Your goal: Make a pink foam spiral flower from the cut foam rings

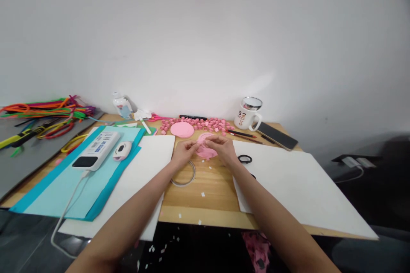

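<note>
Near the middle of the table, my left hand and my right hand come close together over a piece of pink paper. The fingertips of both pinch at its upper part, and the rest spreads loosely below them. Fine detail at the fingertips is too small to make out. Just behind lies a stack of pink paper circles, with many small pink paper rolls around it. A thin ring, like a tape roll, lies beside my left wrist. Black loops, like scissor handles, show by my right forearm.
White sheets lie on both sides. On the left are teal paper, a white power bank with a cable, and colourful pipe cleaners. A mug, pencils and a phone stand or lie at back right.
</note>
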A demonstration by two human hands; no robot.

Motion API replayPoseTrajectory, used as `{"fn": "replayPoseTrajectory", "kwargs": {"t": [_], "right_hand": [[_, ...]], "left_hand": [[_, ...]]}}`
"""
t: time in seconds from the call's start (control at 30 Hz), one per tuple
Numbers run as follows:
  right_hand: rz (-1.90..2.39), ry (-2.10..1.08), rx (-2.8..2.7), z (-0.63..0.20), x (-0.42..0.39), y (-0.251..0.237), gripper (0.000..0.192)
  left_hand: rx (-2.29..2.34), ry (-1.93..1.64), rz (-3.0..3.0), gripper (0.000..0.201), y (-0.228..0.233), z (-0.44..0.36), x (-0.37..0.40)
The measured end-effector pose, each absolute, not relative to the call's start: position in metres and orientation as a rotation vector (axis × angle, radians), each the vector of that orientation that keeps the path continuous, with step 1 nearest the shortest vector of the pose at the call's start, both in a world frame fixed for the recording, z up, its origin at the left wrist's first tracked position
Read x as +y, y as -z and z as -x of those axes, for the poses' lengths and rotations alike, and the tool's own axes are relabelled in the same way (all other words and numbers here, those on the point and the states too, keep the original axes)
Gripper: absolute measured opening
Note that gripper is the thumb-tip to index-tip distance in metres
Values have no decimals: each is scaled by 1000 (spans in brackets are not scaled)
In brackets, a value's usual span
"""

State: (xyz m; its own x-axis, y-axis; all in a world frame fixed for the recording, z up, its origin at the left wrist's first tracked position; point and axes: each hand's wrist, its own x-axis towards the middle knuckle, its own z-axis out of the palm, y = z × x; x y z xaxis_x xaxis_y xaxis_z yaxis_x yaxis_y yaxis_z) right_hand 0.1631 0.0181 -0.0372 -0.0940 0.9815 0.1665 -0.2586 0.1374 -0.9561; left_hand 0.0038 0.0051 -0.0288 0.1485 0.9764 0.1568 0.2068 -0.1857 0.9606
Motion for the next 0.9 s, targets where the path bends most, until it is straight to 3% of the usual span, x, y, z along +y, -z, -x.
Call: {"fn": "replayPoseTrajectory", "kwargs": {"t": [0.9], "right_hand": [[868, -1292, -1235, -163, 18, 34, 29]], "left_hand": [[1163, -1157, -1547, 29, 27, -4, 6]]}}
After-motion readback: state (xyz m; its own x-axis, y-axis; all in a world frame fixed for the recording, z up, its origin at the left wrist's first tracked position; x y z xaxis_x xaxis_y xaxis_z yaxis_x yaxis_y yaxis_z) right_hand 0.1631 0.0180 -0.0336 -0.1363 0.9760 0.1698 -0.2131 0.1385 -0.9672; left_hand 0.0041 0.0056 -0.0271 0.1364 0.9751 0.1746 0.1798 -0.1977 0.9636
